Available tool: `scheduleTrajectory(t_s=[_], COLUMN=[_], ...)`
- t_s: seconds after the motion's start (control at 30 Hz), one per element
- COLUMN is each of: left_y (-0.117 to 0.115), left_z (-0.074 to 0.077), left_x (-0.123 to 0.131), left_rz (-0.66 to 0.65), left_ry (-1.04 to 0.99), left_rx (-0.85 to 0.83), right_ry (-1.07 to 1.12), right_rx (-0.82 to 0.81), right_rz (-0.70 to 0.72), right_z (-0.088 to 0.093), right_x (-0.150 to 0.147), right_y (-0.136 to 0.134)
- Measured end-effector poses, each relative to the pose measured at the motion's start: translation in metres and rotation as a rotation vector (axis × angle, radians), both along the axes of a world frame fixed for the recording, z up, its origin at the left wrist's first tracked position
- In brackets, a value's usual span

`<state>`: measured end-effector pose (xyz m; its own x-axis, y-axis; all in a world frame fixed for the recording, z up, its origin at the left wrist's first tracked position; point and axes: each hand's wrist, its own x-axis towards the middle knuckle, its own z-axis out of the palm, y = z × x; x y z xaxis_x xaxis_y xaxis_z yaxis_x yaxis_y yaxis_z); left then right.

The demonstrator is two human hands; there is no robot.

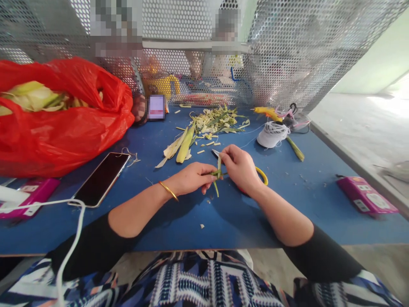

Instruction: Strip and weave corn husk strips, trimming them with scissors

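Near the middle of the blue table, my left hand (194, 175) pinches a small piece woven from green husk strips (218, 172), with a loose strip hanging below it. Opposite, my right hand (238, 164) has its fingers closed on an upright strip of the same piece. Under the right hand lie scissors (262, 175); one yellow handle and the blade tip show, the rest is hidden. Just beyond the hands are corn husk leaves (185, 145) and a heap of cut husk scraps (220, 119).
A red plastic bag (105, 115) of husks stands at the left, beside a phone (101, 179). White thread (271, 134) and a yellow object (268, 112) sit at the right rear. A magenta box (366, 195) lies far right. A perforated metal screen (191, 25) bounds the back.
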<state>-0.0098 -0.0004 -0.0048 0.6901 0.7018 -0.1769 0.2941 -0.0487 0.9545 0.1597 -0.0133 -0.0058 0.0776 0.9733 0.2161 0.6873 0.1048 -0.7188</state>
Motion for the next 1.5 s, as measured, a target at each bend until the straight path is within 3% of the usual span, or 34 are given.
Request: scheduleTrajectory(t_s=[0.1,0.17,0.37,0.6,0.73,0.83,0.9,0.97,1.07,1.23,1.5], left_y=[0.001,0.001,-0.006,-0.011,-0.006,0.000,0.004,0.004,0.002,0.000,0.001], left_z=[0.001,0.002,0.000,-0.007,-0.003,0.000,0.002,0.003,0.004,0.006,0.005], left_x=[-0.001,-0.001,0.006,0.009,0.009,0.006,0.003,0.002,0.002,0.003,0.001], left_rz=[0.013,0.029,0.127,0.179,0.385,0.566,0.611,0.623,0.600,0.480,0.539], left_ry=[-0.027,-0.047,-0.031,0.036,-0.049,-0.189,-0.265,-0.312,-0.328,-0.245,-0.320], left_rx=[-0.085,-0.121,-0.169,-0.008,-0.152,-0.293,-0.314,-0.328,-0.351,-0.239,-0.309], right_ry=[0.258,0.284,0.106,-0.143,-0.301,-0.409,-0.539,-0.683,-0.783,-0.650,-0.569], right_rx=[-0.059,-0.064,-0.043,0.087,0.399,0.649,0.698,0.714,0.729,0.714,0.799], right_rz=[0.104,0.106,0.097,-0.015,-0.017,0.188,0.441,0.576,0.596,0.589,0.679], right_z=[-0.003,-0.002,0.003,-0.011,-0.007,-0.001,-0.001,-0.005,-0.012,-0.016,-0.013], right_x=[0.002,0.003,-0.002,-0.008,-0.002,-0.001,-0.005,-0.010,-0.015,-0.012,-0.015], right_y=[0.005,0.006,0.000,-0.003,-0.007,-0.013,-0.016,-0.017,-0.015,-0.013,-0.019])
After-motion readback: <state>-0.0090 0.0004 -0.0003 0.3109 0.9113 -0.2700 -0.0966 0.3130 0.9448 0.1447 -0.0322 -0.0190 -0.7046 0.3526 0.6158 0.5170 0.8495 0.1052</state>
